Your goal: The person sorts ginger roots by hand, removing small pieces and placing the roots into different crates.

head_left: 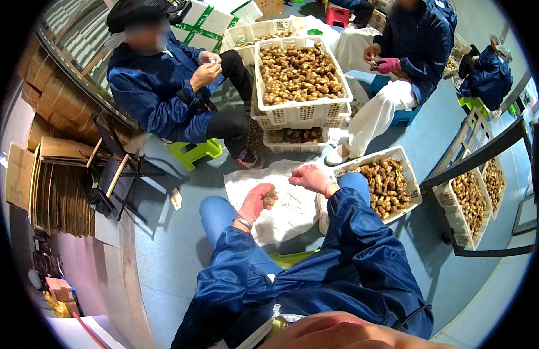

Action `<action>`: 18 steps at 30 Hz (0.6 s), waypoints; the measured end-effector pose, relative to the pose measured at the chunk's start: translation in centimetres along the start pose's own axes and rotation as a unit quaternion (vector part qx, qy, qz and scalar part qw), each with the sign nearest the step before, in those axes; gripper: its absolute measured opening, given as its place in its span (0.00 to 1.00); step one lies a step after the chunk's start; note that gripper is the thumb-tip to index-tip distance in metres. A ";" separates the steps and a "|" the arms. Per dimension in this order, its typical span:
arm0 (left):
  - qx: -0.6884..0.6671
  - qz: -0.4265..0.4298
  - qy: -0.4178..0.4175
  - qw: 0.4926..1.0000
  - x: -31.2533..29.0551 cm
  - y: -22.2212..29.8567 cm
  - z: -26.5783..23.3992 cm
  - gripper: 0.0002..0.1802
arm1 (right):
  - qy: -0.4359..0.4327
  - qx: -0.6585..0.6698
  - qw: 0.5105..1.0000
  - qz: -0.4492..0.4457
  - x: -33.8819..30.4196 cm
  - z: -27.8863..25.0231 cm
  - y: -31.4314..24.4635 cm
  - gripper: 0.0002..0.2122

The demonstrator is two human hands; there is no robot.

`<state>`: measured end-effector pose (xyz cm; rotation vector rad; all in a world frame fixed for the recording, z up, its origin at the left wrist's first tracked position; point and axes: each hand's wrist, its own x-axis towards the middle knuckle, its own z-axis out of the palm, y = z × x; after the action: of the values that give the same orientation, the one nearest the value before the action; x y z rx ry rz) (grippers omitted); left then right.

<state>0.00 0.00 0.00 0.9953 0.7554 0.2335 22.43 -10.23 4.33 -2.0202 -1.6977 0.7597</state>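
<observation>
My left hand, in a pinkish-red glove, is closed around a brown, knobby mushroom-like piece. Just to its right and a little farther off, my right hand wears a similar glove. Its fingers are pinched together; whatever they hold is too small to make out. Beneath both hands a white cloth with small scraps on it spreads between my knees. A white plastic crate by my right knee holds many similar brown pieces.
Stacked white crates full of brown pieces stand ahead. Co-workers sit at both sides of the stack. A folding chair and flattened cardboard stand left. More crates lie right, behind a dark frame.
</observation>
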 end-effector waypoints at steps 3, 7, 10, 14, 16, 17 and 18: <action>0.010 0.001 0.004 1.000 -0.1 0.1 0.1 0.16 | 0.011 -0.005 1.000 -0.010 -0.1 0.0 0.0 0.15; 0.016 0.005 0.005 1.000 -0.3 -0.2 0.3 0.17 | 0.013 0.004 1.000 -0.018 -0.5 0.3 0.0 0.15; 0.022 0.002 0.004 1.000 -0.5 0.0 0.3 0.16 | 0.004 0.001 1.000 -0.013 -0.4 0.2 -0.3 0.15; 0.020 0.003 0.004 1.000 -0.5 0.5 0.7 0.16 | 0.006 0.003 1.000 -0.012 -0.4 0.1 -0.3 0.14; 0.012 -0.005 -0.001 1.000 -0.3 0.6 0.8 0.16 | 0.014 -0.005 1.000 -0.022 -0.5 0.1 0.0 0.15; 0.009 -0.009 -0.005 1.000 -0.3 0.6 0.9 0.16 | 0.018 -0.009 0.999 -0.026 -0.5 0.1 0.2 0.15; 0.006 -0.003 -0.003 1.000 -0.4 0.5 0.8 0.16 | 0.009 -0.006 1.000 -0.021 -0.4 0.1 0.0 0.15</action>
<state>0.34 -0.42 0.87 1.0041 0.7549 0.2204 22.36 -10.65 4.34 -1.9859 -1.7321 0.7164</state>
